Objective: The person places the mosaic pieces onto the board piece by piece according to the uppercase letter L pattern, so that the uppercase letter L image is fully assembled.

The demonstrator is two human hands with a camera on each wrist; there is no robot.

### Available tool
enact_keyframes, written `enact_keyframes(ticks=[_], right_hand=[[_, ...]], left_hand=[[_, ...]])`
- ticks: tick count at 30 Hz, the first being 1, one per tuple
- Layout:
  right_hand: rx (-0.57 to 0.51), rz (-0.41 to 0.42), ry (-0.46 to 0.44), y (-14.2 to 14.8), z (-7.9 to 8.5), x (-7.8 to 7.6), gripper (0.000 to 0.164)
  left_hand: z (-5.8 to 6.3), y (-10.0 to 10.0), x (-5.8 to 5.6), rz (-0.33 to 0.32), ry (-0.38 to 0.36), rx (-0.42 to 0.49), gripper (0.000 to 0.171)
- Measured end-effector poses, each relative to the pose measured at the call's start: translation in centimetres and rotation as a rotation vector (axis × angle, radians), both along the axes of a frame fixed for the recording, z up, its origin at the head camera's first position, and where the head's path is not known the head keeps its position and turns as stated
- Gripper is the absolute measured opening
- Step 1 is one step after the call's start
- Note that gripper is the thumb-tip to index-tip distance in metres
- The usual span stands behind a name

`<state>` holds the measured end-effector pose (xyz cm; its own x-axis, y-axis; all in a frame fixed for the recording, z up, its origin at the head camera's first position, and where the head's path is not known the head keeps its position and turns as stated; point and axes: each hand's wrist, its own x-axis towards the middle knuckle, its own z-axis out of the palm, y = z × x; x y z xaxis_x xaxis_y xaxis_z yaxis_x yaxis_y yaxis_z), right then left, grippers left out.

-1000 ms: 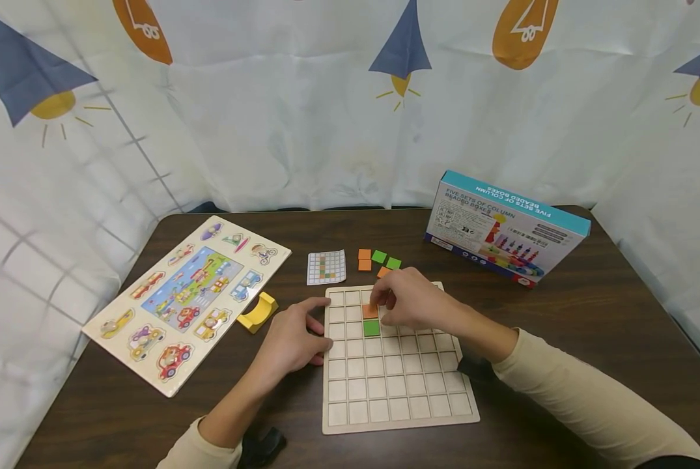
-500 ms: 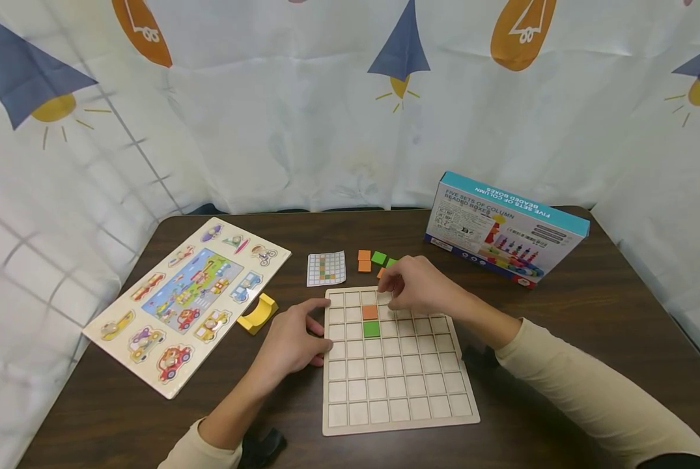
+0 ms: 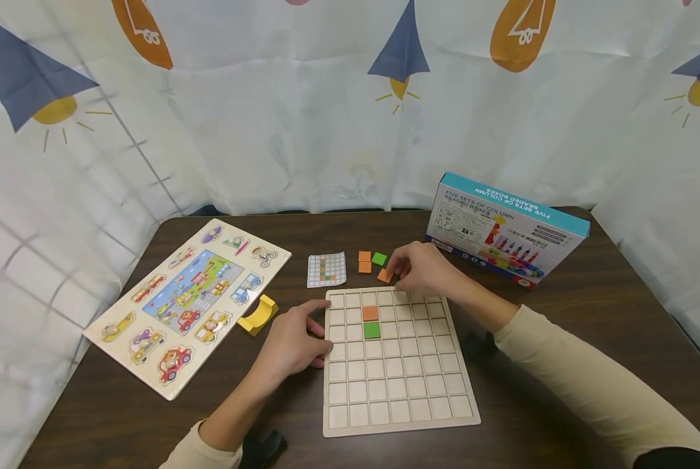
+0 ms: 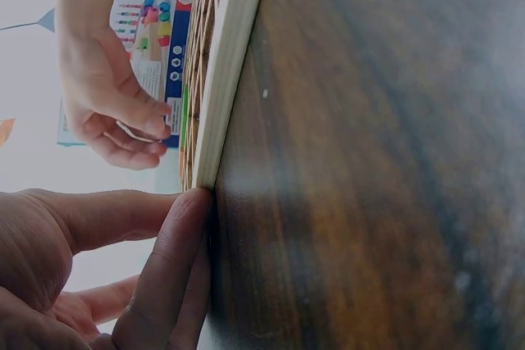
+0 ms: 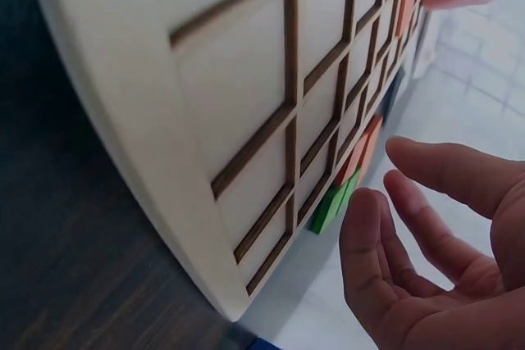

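My left hand [image 3: 291, 342] rests at the left edge of a wooden grid board [image 3: 385, 371], its fingertips touching the rim in the left wrist view. An orange square tile [image 3: 370, 314] and a green square tile [image 3: 372, 330] sit in adjoining cells, the orange one farther from me. My right hand [image 3: 426, 268] hovers past the board's far edge, beside a loose orange tile [image 3: 385, 275]. In the right wrist view, thumb and fingers are apart with nothing between them. Other loose tiles include a green one [image 3: 379, 259] and an orange pair [image 3: 364, 262]; the hand hides another green one.
A small printed grid card [image 3: 326, 270] lies behind the board. At left are a picture peg puzzle [image 3: 188, 306] and a yellow curved block [image 3: 258, 314]. A bead-set box [image 3: 504, 228] stands at the back right, in front of a patterned curtain [image 3: 326, 130].
My right hand has left the orange tile in its cell and moved away, back and right, to the loose tiles beyond the board. My left hand has stayed at the board's edge.
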<state>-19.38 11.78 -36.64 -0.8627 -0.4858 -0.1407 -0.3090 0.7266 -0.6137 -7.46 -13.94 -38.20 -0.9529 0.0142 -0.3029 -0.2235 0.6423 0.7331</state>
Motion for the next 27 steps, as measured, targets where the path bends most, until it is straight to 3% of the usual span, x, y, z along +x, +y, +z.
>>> enact_keyframes(ticks=[13,27], right_hand=[[-0.007,0.015,0.050,-0.4,-0.2,-1.2,0.023],[0.039,0.010,0.025,-1.5,-0.8,-1.6,0.016]], left_hand=[[-0.2,0.1,0.0,0.015,-0.008,0.002,0.071],[-0.2,0.1,0.0,0.017,-0.004,0.007,0.071]])
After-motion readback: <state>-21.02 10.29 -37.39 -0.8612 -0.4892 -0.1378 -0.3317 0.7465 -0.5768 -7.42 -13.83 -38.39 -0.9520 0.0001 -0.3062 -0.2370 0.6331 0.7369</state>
